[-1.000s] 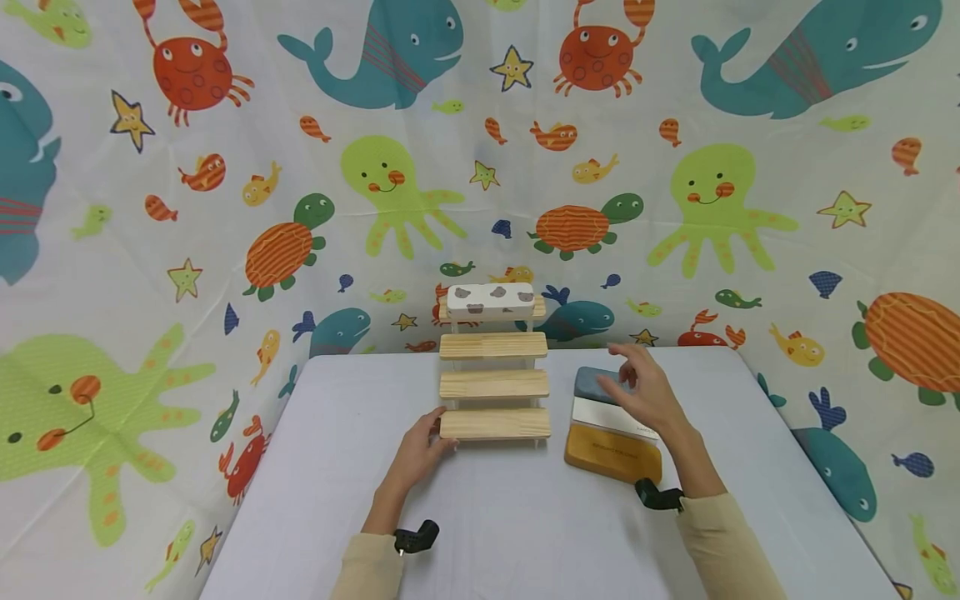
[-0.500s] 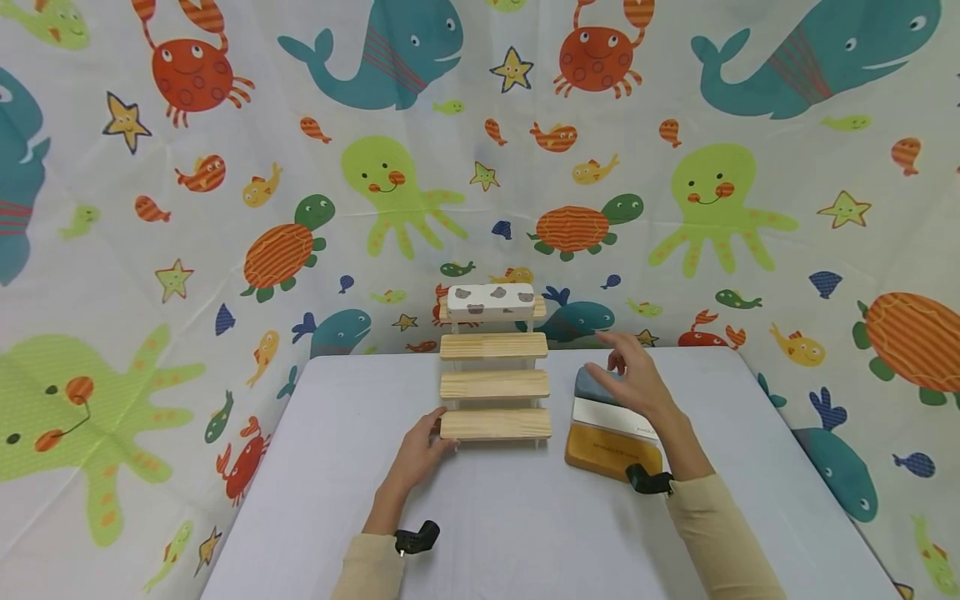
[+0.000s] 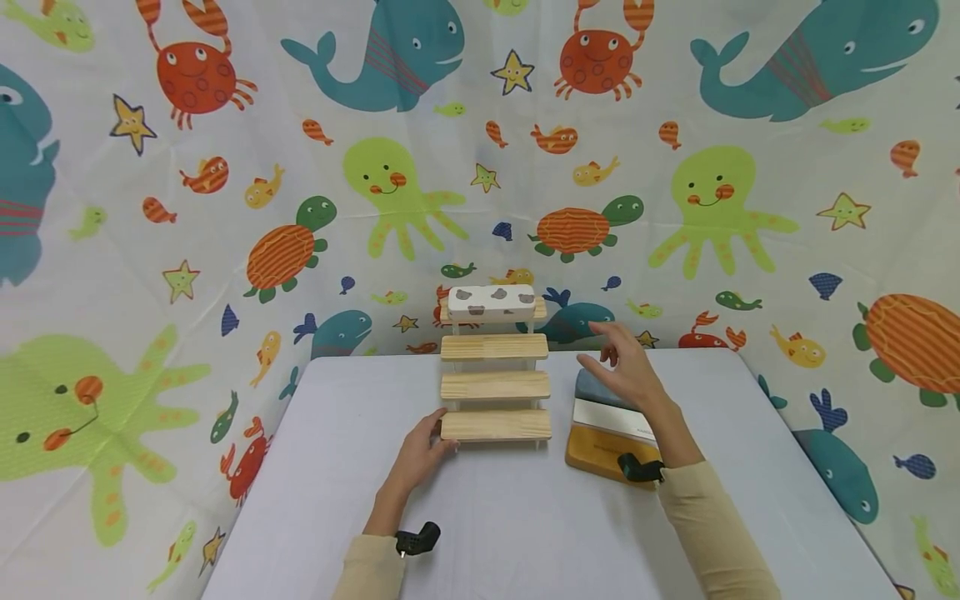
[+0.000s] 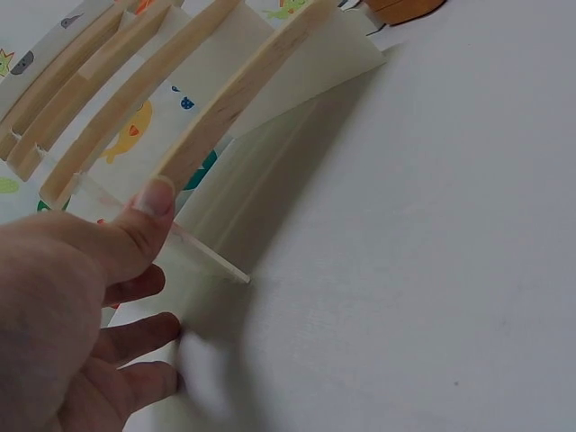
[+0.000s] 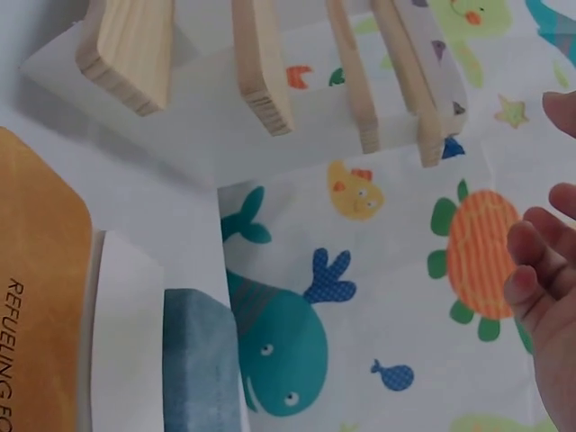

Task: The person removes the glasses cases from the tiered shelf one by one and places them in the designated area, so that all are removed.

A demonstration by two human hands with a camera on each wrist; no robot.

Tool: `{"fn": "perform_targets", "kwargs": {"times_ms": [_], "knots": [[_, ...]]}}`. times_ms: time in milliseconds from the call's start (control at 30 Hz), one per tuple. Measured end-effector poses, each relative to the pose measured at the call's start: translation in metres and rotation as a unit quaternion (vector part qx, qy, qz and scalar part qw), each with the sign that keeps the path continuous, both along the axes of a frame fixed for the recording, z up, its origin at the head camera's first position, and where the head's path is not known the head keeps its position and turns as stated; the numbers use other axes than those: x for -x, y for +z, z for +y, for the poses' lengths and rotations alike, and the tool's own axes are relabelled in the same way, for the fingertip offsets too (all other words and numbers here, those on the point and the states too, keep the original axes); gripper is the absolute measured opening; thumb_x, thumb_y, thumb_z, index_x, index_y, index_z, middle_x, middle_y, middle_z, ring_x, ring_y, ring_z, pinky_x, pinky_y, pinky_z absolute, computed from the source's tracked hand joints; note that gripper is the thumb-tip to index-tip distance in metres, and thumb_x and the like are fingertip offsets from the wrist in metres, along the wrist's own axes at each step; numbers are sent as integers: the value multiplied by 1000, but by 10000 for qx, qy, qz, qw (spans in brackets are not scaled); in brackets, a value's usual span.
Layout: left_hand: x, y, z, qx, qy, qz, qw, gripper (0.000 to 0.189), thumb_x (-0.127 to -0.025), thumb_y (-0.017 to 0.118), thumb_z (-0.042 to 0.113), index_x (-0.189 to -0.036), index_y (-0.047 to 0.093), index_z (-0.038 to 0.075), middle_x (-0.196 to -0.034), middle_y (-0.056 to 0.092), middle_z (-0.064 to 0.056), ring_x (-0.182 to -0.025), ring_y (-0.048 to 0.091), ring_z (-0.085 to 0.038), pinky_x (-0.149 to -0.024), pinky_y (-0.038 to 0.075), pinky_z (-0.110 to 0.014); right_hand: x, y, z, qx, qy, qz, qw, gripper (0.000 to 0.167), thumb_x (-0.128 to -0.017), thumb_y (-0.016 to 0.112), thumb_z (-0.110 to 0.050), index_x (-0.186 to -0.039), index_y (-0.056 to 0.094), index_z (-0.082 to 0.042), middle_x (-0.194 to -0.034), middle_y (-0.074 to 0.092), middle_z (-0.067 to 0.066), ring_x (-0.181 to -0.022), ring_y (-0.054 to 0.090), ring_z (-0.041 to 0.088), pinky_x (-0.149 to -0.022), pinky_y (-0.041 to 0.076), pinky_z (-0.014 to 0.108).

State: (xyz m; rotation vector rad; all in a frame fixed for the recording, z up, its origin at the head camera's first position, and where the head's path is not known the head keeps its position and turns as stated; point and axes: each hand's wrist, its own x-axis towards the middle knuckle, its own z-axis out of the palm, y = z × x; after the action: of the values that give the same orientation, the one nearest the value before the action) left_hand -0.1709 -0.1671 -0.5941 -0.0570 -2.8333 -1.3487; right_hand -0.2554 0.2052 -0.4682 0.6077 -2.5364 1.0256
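A four-step wooden display shelf (image 3: 495, 385) with pale side panels stands at the middle of the table. On its top step lies a white oblong case (image 3: 491, 300) with grey-brown spots. My left hand (image 3: 418, 454) holds the left end of the lowest step; in the left wrist view its thumb (image 4: 155, 200) presses on the plank's end. My right hand (image 3: 622, 367) is held in the air right of the shelf, fingers parted and nothing in them. Beneath it lie a blue case (image 3: 596, 387), a white case (image 3: 611, 418) and a mustard case (image 3: 600, 450), side by side.
The table (image 3: 495, 533) has a white cover. Behind it and at both sides hangs a cloth (image 3: 480, 242) printed with sea animals, close behind the shelf. Lettering shows on the mustard case in the right wrist view.
My right hand has moved left and a little away from me, toward the shelf's upper steps, still holding nothing. The left hand, shelf and cases stay where they were.
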Motion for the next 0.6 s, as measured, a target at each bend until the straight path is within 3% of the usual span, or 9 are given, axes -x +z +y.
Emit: {"fn": "perform_targets", "kwargs": {"times_ms": [400, 600], "knots": [[-1, 0, 1, 6, 23, 10, 10000, 69, -90, 75, 27, -149, 44, 4, -136, 61, -18, -124, 61, -35, -109, 47, -54, 12, 7, -6, -29, 124, -194, 9997, 62, -90, 75, -33, -143, 52, -9, -134, 56, 15, -83, 53, 25, -68, 47, 26], [-1, -1, 1, 19, 23, 26, 10000, 70, -91, 75, 27, -149, 44, 5, -137, 60, -18, -124, 61, -34, -109, 48, -53, 20, 10, -11, -17, 231, -295, 9993, 65, -91, 74, -35, -145, 50, -8, -137, 53, 15, -84, 53, 21, -72, 49, 29]]}}
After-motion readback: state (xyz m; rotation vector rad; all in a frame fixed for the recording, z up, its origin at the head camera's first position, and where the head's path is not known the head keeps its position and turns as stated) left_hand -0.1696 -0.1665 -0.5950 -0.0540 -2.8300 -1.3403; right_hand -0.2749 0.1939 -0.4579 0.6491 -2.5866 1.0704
